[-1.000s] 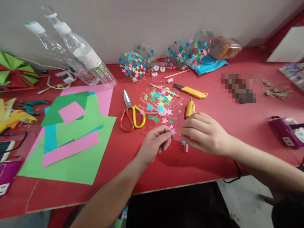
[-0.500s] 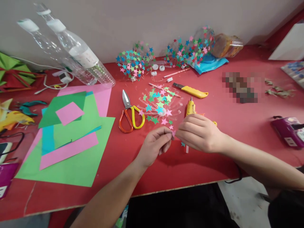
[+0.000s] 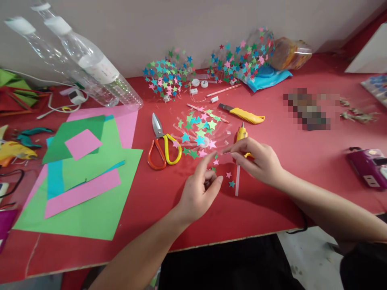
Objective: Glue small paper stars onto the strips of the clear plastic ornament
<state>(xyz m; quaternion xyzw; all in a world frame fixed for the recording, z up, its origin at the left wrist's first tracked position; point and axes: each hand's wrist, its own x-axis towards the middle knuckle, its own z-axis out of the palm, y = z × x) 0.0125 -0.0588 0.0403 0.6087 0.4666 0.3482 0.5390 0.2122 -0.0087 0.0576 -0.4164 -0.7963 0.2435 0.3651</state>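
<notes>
My left hand point(image 3: 201, 189) is above the red table with its index finger stretched out and its thumb apart, nothing in it. My right hand point(image 3: 258, 161) pinches a small pink paper star point(image 3: 226, 153), seen nearly edge-on, close to my left fingertip. Just beyond lies a cut, splayed clear plastic piece point(image 3: 206, 142) covered with green, blue and pink paper stars. A yellow glue gun point(image 3: 242, 132) lies partly hidden under my right hand, a clear glue stick point(image 3: 237, 181) protruding toward me. A loose pink star point(image 3: 229, 175) and a teal star point(image 3: 231, 184) lie beside the stick.
Scissors point(image 3: 163, 147) lie left of the plastic piece, a yellow cutter knife point(image 3: 244, 115) beyond the glue gun. Coloured paper sheets point(image 3: 130, 173) spread at left, with clear bottles point(image 3: 99, 72) behind. Star-covered clear pieces point(image 3: 165, 78) stand by the wall. A purple device point(image 3: 367, 167) sits at right.
My hands have parted: the left has let go of the pink star and opened. The right has moved slightly away from me with the star, uncovering the glue stick and loose stars.
</notes>
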